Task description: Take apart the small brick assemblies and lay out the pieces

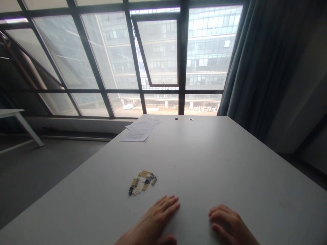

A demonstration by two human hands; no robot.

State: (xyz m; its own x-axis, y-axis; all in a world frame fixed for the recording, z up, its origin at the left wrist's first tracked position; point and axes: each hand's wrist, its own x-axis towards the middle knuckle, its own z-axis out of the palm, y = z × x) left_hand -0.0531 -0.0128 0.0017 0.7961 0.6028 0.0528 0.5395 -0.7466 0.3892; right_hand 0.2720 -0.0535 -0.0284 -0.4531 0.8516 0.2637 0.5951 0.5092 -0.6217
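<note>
My left hand [161, 216] lies flat on the white table [204, 163], its fingers stretched out and holding nothing. To its right, my right hand [228, 221] rests on the tabletop with the fingers loosely bent and nothing visible in them. Just beyond my left hand and a little to the left sits a small cluster of building bricks [139, 186] in yellow, white, grey and black. Neither hand touches the bricks.
Printed paper sheets [140, 131] lie at the table's far left edge. Two small round fittings, one a dark disc [176, 119], are near the far edge. Beyond stand tall windows [158, 51], a dark curtain [255, 68] at right and another white table [10, 112] at left.
</note>
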